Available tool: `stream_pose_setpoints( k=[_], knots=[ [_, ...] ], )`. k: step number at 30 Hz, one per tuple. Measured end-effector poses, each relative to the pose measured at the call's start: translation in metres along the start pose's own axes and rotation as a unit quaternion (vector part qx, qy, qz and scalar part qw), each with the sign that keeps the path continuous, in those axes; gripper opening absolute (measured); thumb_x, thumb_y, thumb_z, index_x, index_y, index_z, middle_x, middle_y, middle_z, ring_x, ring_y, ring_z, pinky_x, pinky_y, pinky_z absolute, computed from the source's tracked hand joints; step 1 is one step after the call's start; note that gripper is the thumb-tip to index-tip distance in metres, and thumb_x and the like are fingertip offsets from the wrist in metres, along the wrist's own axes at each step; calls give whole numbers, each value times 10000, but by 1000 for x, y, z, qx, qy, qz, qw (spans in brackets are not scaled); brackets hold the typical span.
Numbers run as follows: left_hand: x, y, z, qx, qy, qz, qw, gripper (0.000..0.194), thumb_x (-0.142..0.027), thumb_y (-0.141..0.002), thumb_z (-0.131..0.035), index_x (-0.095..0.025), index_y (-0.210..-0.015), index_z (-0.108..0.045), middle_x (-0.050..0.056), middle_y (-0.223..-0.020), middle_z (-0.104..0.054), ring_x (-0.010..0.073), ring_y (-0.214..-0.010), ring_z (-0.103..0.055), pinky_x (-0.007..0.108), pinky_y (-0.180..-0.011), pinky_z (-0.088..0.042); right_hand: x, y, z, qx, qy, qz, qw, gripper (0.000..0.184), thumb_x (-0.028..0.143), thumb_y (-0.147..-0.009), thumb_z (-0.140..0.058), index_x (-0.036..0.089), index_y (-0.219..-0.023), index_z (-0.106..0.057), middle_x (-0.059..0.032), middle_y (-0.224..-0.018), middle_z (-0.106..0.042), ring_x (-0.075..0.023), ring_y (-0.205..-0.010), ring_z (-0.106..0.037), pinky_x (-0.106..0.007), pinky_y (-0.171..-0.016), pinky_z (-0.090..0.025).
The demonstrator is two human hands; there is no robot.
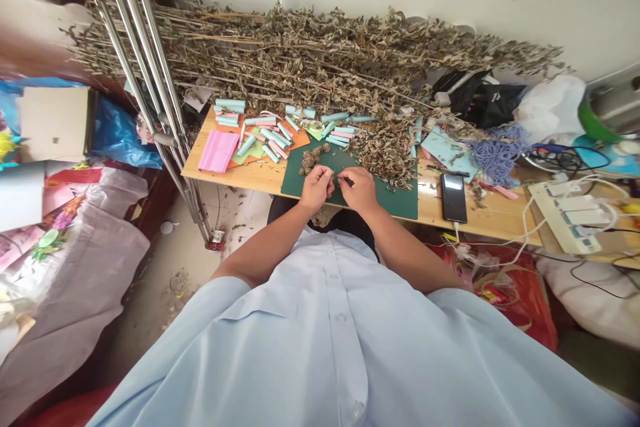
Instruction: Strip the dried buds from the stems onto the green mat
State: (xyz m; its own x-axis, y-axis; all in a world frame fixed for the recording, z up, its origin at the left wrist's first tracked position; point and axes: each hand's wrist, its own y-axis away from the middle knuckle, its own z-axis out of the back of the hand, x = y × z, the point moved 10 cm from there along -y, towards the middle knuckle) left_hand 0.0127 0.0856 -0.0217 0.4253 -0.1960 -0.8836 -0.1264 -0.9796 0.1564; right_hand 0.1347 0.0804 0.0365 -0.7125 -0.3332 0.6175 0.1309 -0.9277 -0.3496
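Note:
My left hand (316, 188) and my right hand (358, 190) meet over a dark green cutting mat (395, 200) at the near edge of a wooden table (250, 177). Both hands are curled into pinches on a small piece of dried plant (336, 179) held between them. A small heap of dried buds (313, 158) lies on the mat just beyond my left hand. Crumbled dried leaves (383, 153) are piled beyond my right hand. Several pale blue and pink paper rolls (273, 133) lie on coloured paper sheets further back.
A long bundle of dried stalks (310, 60) fills the table's back. A black phone (453, 197) lies right of the mat, a white power strip (565, 213) with cables farther right. Metal crutches (145, 67) lean at the table's left. Pink paper (219, 150) lies at the left end.

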Motion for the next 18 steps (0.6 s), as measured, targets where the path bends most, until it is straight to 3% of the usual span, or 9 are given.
stream_pose_setpoints(
  k=[4,8,13,18],
  knots=[
    [-2,0,-3,8,-17,-5,1000,311,-457,-871,-649,-195,-847,-484,-78,-582,-435,45,-415,-417,176,-406,-281,-16,1,11,-50,-54,-63,995,121,263,-834,-617,243,-870,-731,-50,-957,-749,-245,-970,-662,-425,-954,-488],
    [-1,-1,-6,14,-53,2,998,285,-434,-872,-656,-181,-861,-526,-67,-583,-467,49,-413,-433,183,-406,-300,-33,3,13,-56,-116,-137,982,158,318,-818,-626,224,-888,-732,-47,-926,-754,-231,-887,-680,-399,-889,-522],
    [5,-5,-8,31,-88,11,996,286,-399,-855,-676,-144,-980,-637,-25,-646,-560,56,-434,-471,194,-420,-330,-39,4,15,-71,-167,-161,970,187,350,-802,-643,206,-880,-733,-45,-874,-749,-214,-829,-677,-383,-859,-536],
    [4,-6,-11,51,-127,-18,990,271,-382,-856,-669,-136,-971,-681,-28,-635,-548,52,-457,-459,196,-455,-355,-41,6,9,-49,-181,-172,967,213,385,-809,-648,208,-883,-738,-42,-847,-744,-215,-824,-677,-373,-817,-551]
  ],
)
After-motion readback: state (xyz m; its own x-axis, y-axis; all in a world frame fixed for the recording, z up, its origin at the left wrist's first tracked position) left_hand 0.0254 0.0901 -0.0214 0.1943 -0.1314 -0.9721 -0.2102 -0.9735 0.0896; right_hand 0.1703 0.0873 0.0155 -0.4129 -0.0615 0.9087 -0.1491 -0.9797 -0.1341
